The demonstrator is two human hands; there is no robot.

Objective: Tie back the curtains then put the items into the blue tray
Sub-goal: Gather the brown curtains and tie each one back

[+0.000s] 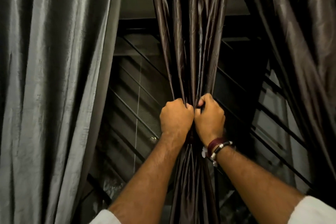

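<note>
Your left hand (176,117) and right hand (210,117) hide the gathered middle curtain (190,42) inside their grip. At 9 and 3 o'clock, the side curtains run past the frame.

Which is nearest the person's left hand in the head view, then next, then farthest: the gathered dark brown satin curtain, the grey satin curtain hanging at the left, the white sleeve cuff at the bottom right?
From the left hand:
1. Gathered dark brown satin curtain, centre, gripped in the fist.
2. Grey satin curtain, hanging off to the left.
3. White sleeve cuff, bottom right corner.
</note>
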